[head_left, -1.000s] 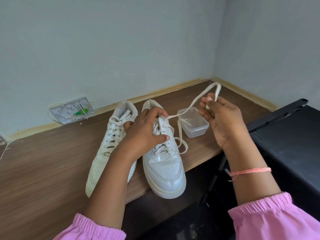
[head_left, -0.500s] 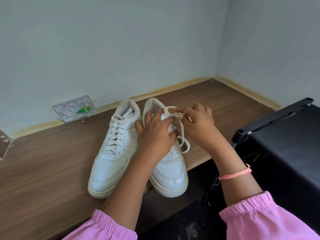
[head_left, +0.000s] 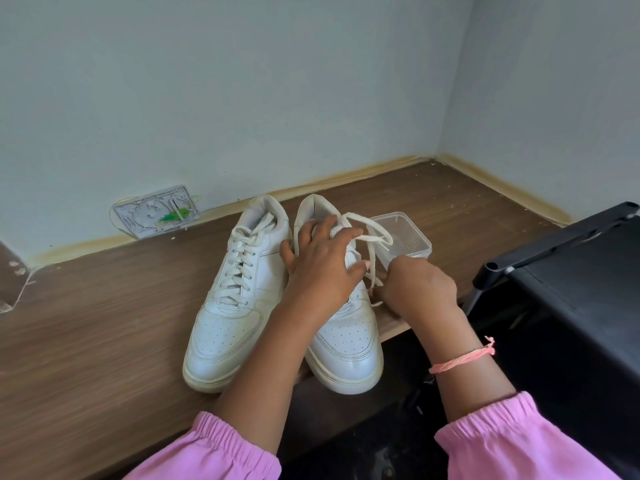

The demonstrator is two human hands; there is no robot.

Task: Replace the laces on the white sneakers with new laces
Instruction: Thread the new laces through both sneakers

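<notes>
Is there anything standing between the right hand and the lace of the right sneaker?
Nothing visible does. The right hand is already at the loose lace beside the right sneaker, apparently pinching it. The clear container sits behind, out of the way.

One head-worn view (wide-angle) looks forward and down, close over the bench (head_left: 104,341), facing the wall corner (head_left: 437,157).

Two white sneakers side by side on wooden bench (head_left: 104,323). Left hand (head_left: 322,268) presses on right sneaker (head_left: 346,334); right hand (head_left: 420,289) pinches its loose lace (head_left: 372,237). Left sneaker (head_left: 235,306) fully laced. Clear container (head_left: 412,237) just right, far side.
</notes>
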